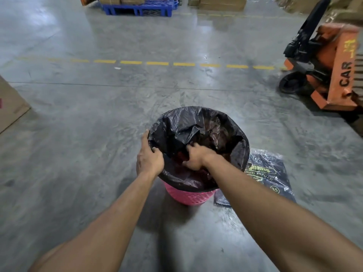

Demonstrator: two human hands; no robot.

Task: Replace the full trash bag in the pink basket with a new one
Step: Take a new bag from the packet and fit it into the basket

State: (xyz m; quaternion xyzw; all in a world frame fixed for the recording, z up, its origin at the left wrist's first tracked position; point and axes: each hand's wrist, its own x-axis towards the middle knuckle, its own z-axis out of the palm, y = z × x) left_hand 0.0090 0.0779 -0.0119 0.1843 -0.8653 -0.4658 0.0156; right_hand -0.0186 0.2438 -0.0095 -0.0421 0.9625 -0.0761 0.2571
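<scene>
Grey polished concrete floor (82, 154) of a warehouse carries everything; no counter is involved. At its middle the left hand (150, 159) is closed over the rim of the black trash bag (176, 122) at about nine o'clock of the basket mouth, thumb inside, fingers wrapped outside, pinching plastic against the edge. The right hand (196, 157) reaches down into the opening near the centre, fingers curled loosely among crumpled plastic; whether it has truly gripped a fold or only presses on it I cannot tell.

Around both hands the bag is draped over the pink basket (188, 196), whose woven wall shows only at six o'clock below the rim. Dark reddish contents lie inside. Just beside the basket at four o'clock lies a flat pack of new bags (269, 173). Farther out, an orange pallet jack (332, 75) stands at two o'clock, a blue pallet (137, 8) at twelve, a cardboard box (9, 107) at nine.

Risks, as I judge them: the thin plastic may tear if pulled from one side only, spilling rubbish; the light basket could lift or tip with the bag, since neither hand holds it down.
</scene>
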